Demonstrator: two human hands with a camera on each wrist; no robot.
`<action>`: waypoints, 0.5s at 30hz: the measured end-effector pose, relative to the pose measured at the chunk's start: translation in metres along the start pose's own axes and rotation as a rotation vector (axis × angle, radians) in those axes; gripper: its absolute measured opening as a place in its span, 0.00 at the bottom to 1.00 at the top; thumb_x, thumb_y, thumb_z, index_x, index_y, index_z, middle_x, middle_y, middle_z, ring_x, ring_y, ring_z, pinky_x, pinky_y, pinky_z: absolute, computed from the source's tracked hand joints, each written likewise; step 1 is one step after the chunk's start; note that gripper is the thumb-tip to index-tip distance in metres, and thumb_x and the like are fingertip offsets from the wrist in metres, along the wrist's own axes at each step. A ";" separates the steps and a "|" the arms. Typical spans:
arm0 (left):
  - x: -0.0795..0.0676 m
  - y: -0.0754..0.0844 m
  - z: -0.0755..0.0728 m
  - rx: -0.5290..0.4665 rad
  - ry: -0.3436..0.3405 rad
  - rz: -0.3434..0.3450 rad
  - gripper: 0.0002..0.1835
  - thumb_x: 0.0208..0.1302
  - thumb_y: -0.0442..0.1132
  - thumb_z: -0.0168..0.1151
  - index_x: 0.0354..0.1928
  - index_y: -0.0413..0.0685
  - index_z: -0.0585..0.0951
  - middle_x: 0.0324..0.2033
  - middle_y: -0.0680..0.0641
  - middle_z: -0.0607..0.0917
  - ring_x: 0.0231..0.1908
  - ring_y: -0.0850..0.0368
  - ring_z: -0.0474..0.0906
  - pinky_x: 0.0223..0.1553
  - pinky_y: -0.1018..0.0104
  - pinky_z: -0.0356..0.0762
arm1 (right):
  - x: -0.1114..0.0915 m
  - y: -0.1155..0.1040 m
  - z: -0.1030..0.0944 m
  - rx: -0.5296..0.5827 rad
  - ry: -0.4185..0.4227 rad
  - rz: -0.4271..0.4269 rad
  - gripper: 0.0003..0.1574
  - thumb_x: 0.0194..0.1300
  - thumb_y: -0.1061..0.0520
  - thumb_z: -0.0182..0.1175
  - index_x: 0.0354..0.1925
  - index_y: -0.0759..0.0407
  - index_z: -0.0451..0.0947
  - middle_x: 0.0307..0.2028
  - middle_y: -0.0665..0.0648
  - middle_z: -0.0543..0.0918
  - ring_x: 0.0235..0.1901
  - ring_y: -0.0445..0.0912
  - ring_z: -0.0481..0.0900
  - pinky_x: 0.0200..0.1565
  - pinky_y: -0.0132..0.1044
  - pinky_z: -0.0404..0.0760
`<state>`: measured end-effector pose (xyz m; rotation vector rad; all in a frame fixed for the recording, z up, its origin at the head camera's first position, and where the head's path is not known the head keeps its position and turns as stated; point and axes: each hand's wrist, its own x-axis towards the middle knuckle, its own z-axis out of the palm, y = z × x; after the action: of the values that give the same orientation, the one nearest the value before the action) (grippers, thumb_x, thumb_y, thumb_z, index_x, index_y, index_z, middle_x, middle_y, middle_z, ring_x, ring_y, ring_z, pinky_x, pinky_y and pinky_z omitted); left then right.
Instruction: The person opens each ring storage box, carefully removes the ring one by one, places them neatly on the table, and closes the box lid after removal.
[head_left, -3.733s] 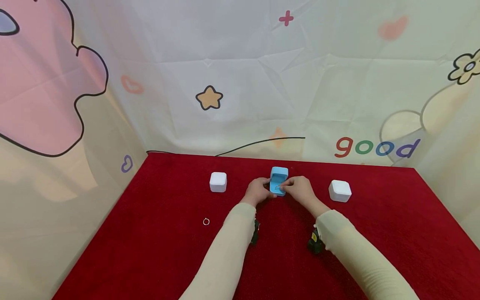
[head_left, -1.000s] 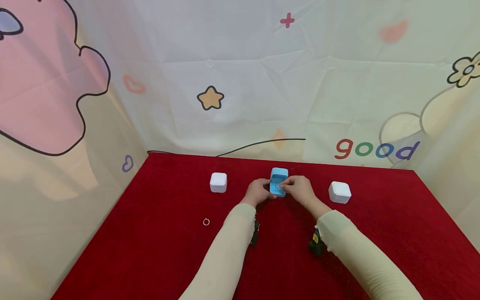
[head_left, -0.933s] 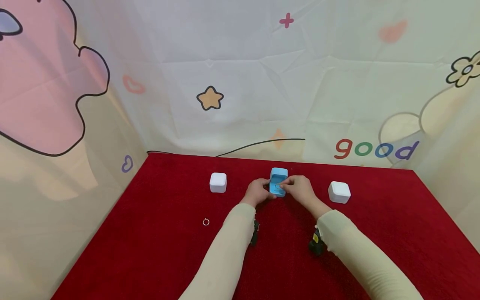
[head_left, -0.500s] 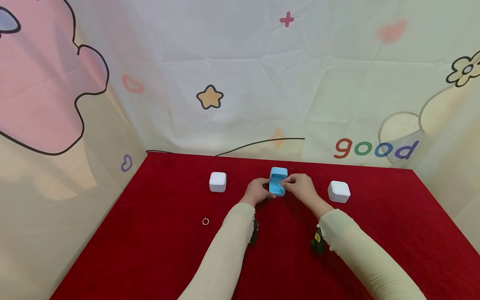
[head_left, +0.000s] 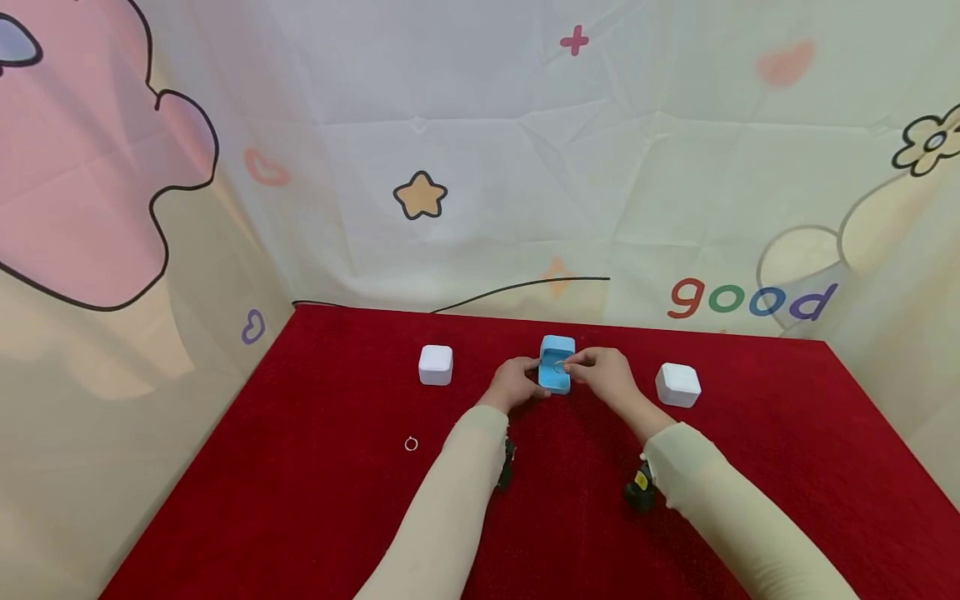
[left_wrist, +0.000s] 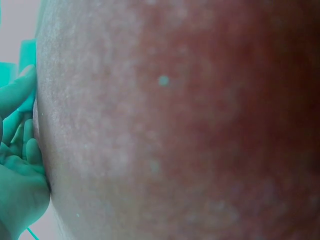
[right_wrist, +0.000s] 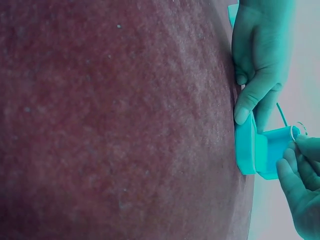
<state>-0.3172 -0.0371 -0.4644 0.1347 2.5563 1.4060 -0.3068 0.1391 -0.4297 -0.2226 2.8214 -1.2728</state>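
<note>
My left grip (head_left: pixel 514 383) clasps the open blue box (head_left: pixel 554 382) from nine o'clock, presumably to steady it; from three o'clock my right grip (head_left: pixel 604 373) pinches a ring (head_left: pixel 558 366) by its edge, hoop toward the interior, contact unclear.

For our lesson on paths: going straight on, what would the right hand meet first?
Likely the open blue ring box, past the ring that the right hand pinches; depth is unclear.
</note>
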 end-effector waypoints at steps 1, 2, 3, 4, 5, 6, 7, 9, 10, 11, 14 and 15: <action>0.000 0.000 0.000 -0.003 -0.004 0.002 0.33 0.64 0.32 0.70 0.71 0.40 0.74 0.69 0.39 0.76 0.71 0.44 0.70 0.71 0.51 0.73 | -0.001 0.000 0.000 0.000 -0.004 0.005 0.16 0.72 0.58 0.63 0.50 0.70 0.86 0.47 0.69 0.89 0.41 0.56 0.90 0.38 0.28 0.81; 0.000 0.000 0.000 0.001 -0.006 0.006 0.33 0.64 0.32 0.70 0.71 0.39 0.74 0.69 0.39 0.76 0.71 0.44 0.70 0.71 0.51 0.73 | -0.002 -0.001 -0.001 0.000 -0.008 0.007 0.17 0.72 0.58 0.63 0.50 0.70 0.86 0.48 0.69 0.89 0.42 0.57 0.89 0.38 0.29 0.81; 0.000 0.000 0.000 0.004 -0.006 0.009 0.33 0.64 0.32 0.70 0.71 0.39 0.73 0.69 0.39 0.76 0.70 0.44 0.70 0.71 0.51 0.73 | -0.002 -0.001 -0.001 0.002 -0.011 0.011 0.17 0.72 0.58 0.63 0.50 0.69 0.86 0.48 0.69 0.89 0.42 0.57 0.89 0.38 0.29 0.81; 0.000 0.000 -0.001 0.002 -0.007 0.010 0.33 0.64 0.32 0.70 0.71 0.39 0.73 0.69 0.39 0.76 0.70 0.44 0.70 0.71 0.51 0.73 | -0.003 -0.001 -0.001 0.004 -0.014 0.014 0.17 0.72 0.58 0.62 0.50 0.69 0.86 0.48 0.69 0.89 0.42 0.58 0.89 0.38 0.29 0.81; 0.000 0.000 -0.001 0.002 -0.009 0.011 0.32 0.64 0.32 0.70 0.71 0.39 0.73 0.69 0.39 0.76 0.70 0.44 0.70 0.71 0.51 0.73 | -0.004 -0.002 -0.001 0.008 -0.015 0.016 0.17 0.72 0.58 0.62 0.51 0.69 0.86 0.48 0.69 0.89 0.42 0.58 0.89 0.39 0.30 0.82; 0.000 0.000 0.000 0.002 -0.007 0.012 0.32 0.64 0.32 0.70 0.71 0.39 0.74 0.69 0.39 0.77 0.70 0.43 0.71 0.71 0.50 0.74 | -0.005 -0.002 -0.001 0.011 -0.016 0.019 0.17 0.72 0.58 0.62 0.51 0.69 0.86 0.48 0.69 0.89 0.42 0.57 0.89 0.39 0.31 0.82; 0.000 0.000 0.000 0.002 -0.006 0.013 0.32 0.64 0.32 0.70 0.70 0.39 0.74 0.69 0.39 0.77 0.70 0.43 0.71 0.70 0.50 0.74 | -0.006 -0.002 -0.001 0.014 -0.015 0.021 0.17 0.72 0.58 0.63 0.51 0.69 0.86 0.47 0.69 0.89 0.42 0.57 0.89 0.39 0.31 0.83; -0.001 0.000 0.000 -0.008 -0.005 0.009 0.32 0.64 0.31 0.70 0.71 0.39 0.74 0.69 0.39 0.77 0.70 0.43 0.71 0.71 0.50 0.74 | -0.007 -0.003 -0.001 0.023 -0.013 0.026 0.17 0.72 0.58 0.63 0.51 0.69 0.86 0.47 0.68 0.89 0.42 0.56 0.89 0.40 0.33 0.84; -0.001 0.000 0.000 -0.012 -0.006 0.007 0.32 0.64 0.31 0.70 0.71 0.39 0.74 0.69 0.39 0.76 0.70 0.43 0.70 0.71 0.50 0.73 | -0.008 -0.003 -0.001 0.025 -0.012 0.029 0.17 0.72 0.57 0.63 0.51 0.69 0.85 0.47 0.68 0.89 0.42 0.55 0.89 0.41 0.34 0.84; -0.001 0.000 0.000 -0.013 -0.006 0.006 0.32 0.64 0.31 0.69 0.71 0.39 0.74 0.69 0.39 0.76 0.70 0.43 0.70 0.71 0.50 0.73 | -0.009 -0.003 -0.001 0.028 -0.010 0.031 0.17 0.72 0.57 0.63 0.52 0.69 0.85 0.47 0.68 0.89 0.42 0.55 0.89 0.42 0.35 0.85; -0.002 0.000 0.000 -0.012 -0.003 0.005 0.32 0.65 0.32 0.69 0.71 0.39 0.74 0.69 0.39 0.76 0.70 0.43 0.70 0.71 0.50 0.73 | -0.013 -0.003 -0.001 0.045 -0.008 0.040 0.18 0.72 0.57 0.63 0.52 0.69 0.85 0.47 0.68 0.89 0.43 0.56 0.89 0.46 0.41 0.88; -0.002 0.000 0.000 -0.007 0.000 0.008 0.32 0.64 0.32 0.70 0.70 0.39 0.74 0.69 0.39 0.77 0.70 0.43 0.70 0.71 0.50 0.73 | -0.015 -0.004 -0.001 0.051 -0.009 0.042 0.18 0.73 0.57 0.62 0.52 0.69 0.85 0.47 0.69 0.89 0.44 0.57 0.89 0.48 0.43 0.88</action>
<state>-0.3156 -0.0376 -0.4636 0.1434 2.5534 1.4174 -0.2921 0.1395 -0.4267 -0.1667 2.7665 -1.3300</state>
